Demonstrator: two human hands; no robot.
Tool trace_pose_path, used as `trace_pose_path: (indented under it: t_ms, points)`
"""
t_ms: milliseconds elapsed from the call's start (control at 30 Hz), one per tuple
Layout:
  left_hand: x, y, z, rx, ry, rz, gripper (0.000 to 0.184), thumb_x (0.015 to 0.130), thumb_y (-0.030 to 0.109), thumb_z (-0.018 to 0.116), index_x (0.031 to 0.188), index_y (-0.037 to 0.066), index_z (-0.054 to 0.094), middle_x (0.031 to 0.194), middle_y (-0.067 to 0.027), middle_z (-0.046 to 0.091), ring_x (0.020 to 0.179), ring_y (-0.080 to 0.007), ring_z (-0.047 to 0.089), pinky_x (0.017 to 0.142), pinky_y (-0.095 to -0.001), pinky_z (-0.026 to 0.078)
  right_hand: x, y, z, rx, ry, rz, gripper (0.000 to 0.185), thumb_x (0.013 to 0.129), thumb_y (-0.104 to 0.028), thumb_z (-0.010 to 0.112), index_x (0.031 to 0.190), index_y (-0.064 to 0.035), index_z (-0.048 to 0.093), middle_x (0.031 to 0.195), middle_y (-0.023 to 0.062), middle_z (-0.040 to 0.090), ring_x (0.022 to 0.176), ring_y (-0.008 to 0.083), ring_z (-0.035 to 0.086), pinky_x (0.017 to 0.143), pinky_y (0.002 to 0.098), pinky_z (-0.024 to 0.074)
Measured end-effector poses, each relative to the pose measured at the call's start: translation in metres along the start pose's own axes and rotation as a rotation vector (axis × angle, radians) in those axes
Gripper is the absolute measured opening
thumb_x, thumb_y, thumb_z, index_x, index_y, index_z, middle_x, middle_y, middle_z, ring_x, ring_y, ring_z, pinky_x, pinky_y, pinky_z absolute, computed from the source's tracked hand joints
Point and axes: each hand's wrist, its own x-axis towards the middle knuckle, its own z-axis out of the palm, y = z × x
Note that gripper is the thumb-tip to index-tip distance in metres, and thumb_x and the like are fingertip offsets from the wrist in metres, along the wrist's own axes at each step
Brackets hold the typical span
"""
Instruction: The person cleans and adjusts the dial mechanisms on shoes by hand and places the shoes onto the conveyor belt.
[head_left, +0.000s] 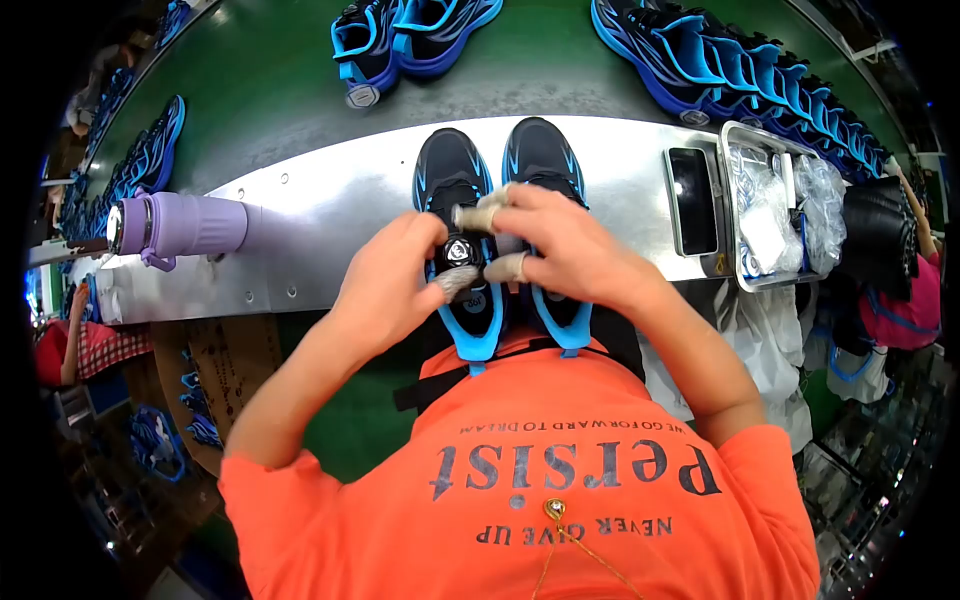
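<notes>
Two black and blue shoes lie side by side, toes pointing away from me: the left shoe [452, 165] and the right shoe [541, 155]. A round dial [461, 251] with a white emblem sits on the left shoe's tongue. My left hand [388, 275] is curled round that shoe's outer side, its wrapped thumb below the dial and its fingers above. From the other side, my right hand [565, 245] grips the same shoe, with covered index finger over the laces and covered thumb by the inner edge. Both hands partly hide the shoes.
A purple bottle [198, 224] lies on the metal ledge [330, 180] at left. At right are a phone [692, 202] and a tray [745, 275] of plastic-wrapped parts. More shoes [425, 30] stand on the green surface [250, 75]. People are at both sides.
</notes>
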Motion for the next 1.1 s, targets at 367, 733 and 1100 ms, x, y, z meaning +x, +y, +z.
trace_pose_path:
  t_ms: [367,733,1100]
  points:
    - [-0.067,0.010,0.035,-0.962,-0.041,-0.517,0.019,0.099,0.009,0.057,0.112,-0.003,0.065,0.098,-0.0062,0.068,0.079,-0.0095,0.061,0.071,-0.0248,0.050,0.016,-0.016,0.021,-0.089,0.101,0.001,0.031,0.077,-0.025,0.078,0.103,-0.0111,0.071,0.084,0.0094,0.056,0.082,0.0291,0.061,0.070,0.0399,0.0491]
    - [-0.063,0.025,0.044,-0.554,0.035,-0.357,0.017,0.095,0.008,0.059,0.107,-0.002,0.062,0.086,-0.0089,0.065,0.070,-0.0108,0.058,0.064,-0.0267,0.049,0.006,-0.018,0.050,-0.321,0.324,-0.087,0.025,0.076,-0.014,0.073,0.100,-0.0092,0.070,0.087,0.0083,0.058,0.084,0.0287,0.061,0.073,0.0384,0.0502]
    - [-0.053,0.060,0.057,0.128,-0.169,0.053,0.035,0.096,0.026,0.057,0.128,0.012,0.062,0.114,-0.0182,0.061,0.110,-0.0337,0.053,0.095,-0.0460,0.039,-0.053,0.003,-0.022,0.007,0.175,0.191,0.033,0.080,-0.020,0.077,0.113,-0.0162,0.073,0.092,0.0099,0.056,0.089,0.0248,0.058,0.078,0.0350,0.0486]
